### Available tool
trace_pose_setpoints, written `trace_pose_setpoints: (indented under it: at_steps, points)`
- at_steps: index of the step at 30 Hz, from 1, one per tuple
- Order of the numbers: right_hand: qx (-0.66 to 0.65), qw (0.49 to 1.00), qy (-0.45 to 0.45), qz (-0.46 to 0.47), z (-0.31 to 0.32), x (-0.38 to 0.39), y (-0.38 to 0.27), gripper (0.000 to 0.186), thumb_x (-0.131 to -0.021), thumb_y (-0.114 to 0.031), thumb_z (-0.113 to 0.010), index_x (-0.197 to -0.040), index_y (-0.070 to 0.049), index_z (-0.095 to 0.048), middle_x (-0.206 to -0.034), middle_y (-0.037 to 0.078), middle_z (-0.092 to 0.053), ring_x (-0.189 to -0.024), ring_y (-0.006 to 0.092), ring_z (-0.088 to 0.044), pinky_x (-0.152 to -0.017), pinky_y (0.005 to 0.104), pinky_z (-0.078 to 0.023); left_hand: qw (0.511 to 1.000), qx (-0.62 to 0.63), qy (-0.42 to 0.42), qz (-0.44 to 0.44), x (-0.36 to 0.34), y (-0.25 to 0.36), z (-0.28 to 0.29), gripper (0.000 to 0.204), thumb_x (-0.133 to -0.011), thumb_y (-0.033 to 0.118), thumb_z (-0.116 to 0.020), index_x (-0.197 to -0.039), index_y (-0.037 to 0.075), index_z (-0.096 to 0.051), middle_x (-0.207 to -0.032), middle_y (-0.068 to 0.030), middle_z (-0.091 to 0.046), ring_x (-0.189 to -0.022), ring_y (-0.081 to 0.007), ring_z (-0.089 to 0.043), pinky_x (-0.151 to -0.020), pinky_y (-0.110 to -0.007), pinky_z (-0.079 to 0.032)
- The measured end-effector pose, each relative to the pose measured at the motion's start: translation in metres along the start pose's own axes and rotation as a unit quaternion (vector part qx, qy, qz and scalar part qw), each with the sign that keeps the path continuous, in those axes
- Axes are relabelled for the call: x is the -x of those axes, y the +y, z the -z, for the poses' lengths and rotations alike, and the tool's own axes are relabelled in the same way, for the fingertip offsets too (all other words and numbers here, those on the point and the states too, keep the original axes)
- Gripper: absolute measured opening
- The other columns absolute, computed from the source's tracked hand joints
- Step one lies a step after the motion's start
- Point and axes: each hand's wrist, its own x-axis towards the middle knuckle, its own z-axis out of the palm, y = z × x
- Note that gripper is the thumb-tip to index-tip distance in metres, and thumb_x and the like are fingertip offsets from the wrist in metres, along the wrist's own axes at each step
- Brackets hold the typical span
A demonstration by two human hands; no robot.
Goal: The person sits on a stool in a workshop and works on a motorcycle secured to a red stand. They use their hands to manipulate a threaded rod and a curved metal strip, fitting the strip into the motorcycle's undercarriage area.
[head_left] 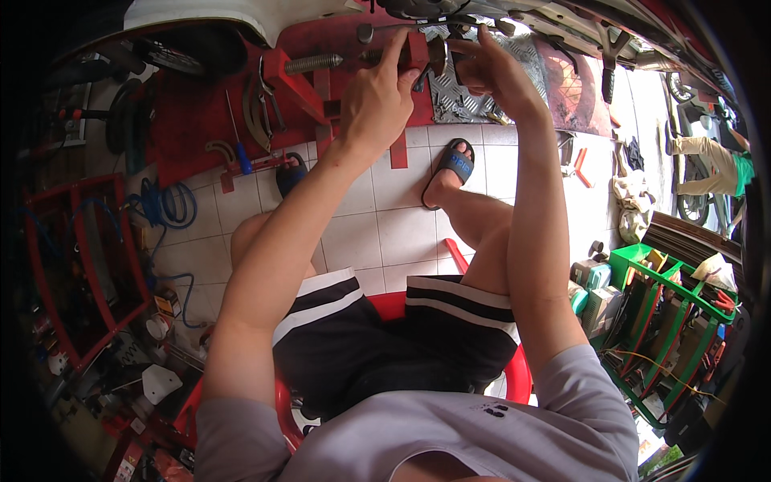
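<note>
A red metal press (293, 92) with a threaded screw (312, 63) stands at the top middle, with a red block (416, 48) at its right end. My left hand (381, 104) rests on that block, index finger stretched up along it and thumb bent; its other fingers are mostly hidden. A dark round metal piece (438, 56) sits just right of the block. My right hand (498, 80) is at this piece, index finger reaching toward it and lower fingers curled; what they hold is unclear. A dark bar (365, 34) lies behind.
Around the press are a red mat (189, 112), a patterned metal plate (522, 96) and a blue-handled screwdriver (241, 153). A blue hose (173, 205) and red rack (120, 281) lie left; a green toolbox (662, 301) sits right. Another person (719, 165) stands at far right.
</note>
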Motion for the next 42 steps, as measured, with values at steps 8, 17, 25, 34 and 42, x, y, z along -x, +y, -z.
trace_pose_setpoints:
  at_steps: [8, 17, 25, 34, 42]
  points:
    - [-0.030, 0.999, -0.002, 0.019, 0.004, -0.002, 0.003, 0.076, -0.101, -0.058, -0.020, -0.116, 0.004, -0.061, -0.055, -0.005, -0.030, -0.048, 0.0084, -0.022, -0.048, 0.0256, -0.020, 1.000, -0.004, -0.010, 0.009, -0.001, 0.003, 0.000, 0.050, -0.092, 0.014, -0.060, -0.138, 0.006, -0.042, -0.054, -0.0170, -0.056, -0.050, -0.0351, -0.059, -0.051, -0.044, -0.044]
    - [-0.024, 1.000, 0.009, -0.005, 0.004, -0.001, 0.001, 0.081, -0.099, -0.063, -0.020, -0.116, 0.004, -0.061, -0.056, -0.003, -0.033, -0.052, 0.0091, -0.030, -0.050, 0.0257, -0.024, 1.000, -0.001, -0.009, 0.008, -0.001, 0.003, 0.000, 0.051, -0.092, 0.013, -0.060, -0.139, 0.006, -0.041, -0.054, -0.0172, -0.056, -0.050, -0.0362, -0.059, -0.054, -0.045, -0.045]
    - [-0.024, 1.000, 0.011, 0.002, 0.010, -0.004, 0.007, 0.082, -0.099, -0.064, -0.022, -0.122, 0.005, -0.059, -0.057, -0.003, -0.035, -0.052, 0.0088, -0.030, -0.051, 0.0266, -0.024, 1.000, 0.003, -0.001, -0.009, -0.001, 0.001, -0.002, 0.051, -0.092, 0.013, -0.060, -0.138, 0.006, -0.041, -0.055, -0.0181, -0.056, -0.050, -0.0369, -0.059, -0.051, -0.046, -0.042]
    - [-0.019, 1.000, -0.018, 0.017, 0.012, -0.001, 0.002, 0.080, -0.099, -0.063, -0.023, -0.127, 0.004, -0.056, -0.056, -0.002, -0.038, -0.051, 0.0088, -0.034, -0.051, 0.0236, -0.025, 0.999, -0.009, -0.046, 0.027, -0.002, 0.007, 0.004, 0.054, -0.091, 0.014, -0.060, -0.140, 0.004, -0.038, -0.070, -0.0236, -0.065, -0.066, -0.0427, -0.065, -0.060, -0.052, -0.050]
    - [0.019, 0.998, -0.057, -0.009, 0.007, 0.000, 0.003, 0.083, -0.098, -0.066, -0.021, -0.128, 0.003, -0.055, -0.059, -0.001, -0.042, -0.053, 0.0091, -0.038, -0.051, 0.0236, -0.027, 1.000, -0.001, -0.010, -0.010, -0.001, 0.000, -0.001, 0.051, -0.093, 0.014, -0.060, -0.139, 0.007, -0.040, -0.055, -0.0172, -0.056, -0.051, -0.0372, -0.059, -0.053, -0.046, -0.044]
